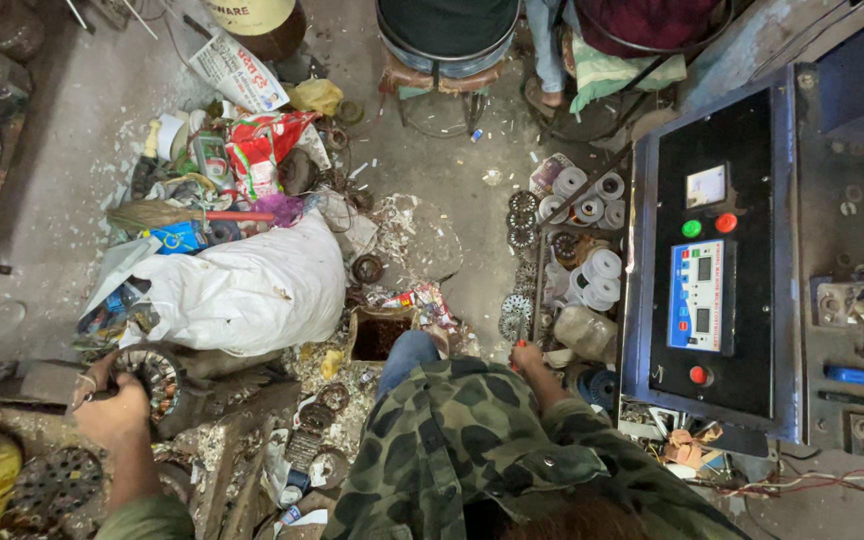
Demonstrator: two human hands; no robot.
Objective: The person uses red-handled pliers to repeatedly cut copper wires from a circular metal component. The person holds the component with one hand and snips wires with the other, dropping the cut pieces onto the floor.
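My left hand is at the lower left, closed on the rim of a round motor stator with copper windings, which rests on a cluttered wooden block. My right hand reaches forward past my camouflage sleeve to the near edge of a crate of round metal discs and white spools. Its fingers look curled, with a bit of red beside them. It is too small to tell whether it holds anything. My bent knee in blue jeans is between the hands.
A stuffed white sack, a broom and scrap lie ahead on the floor. A small open box stands by my knee. A black control panel with buttons and displays fills the right. A stool and another person's legs are at the top.
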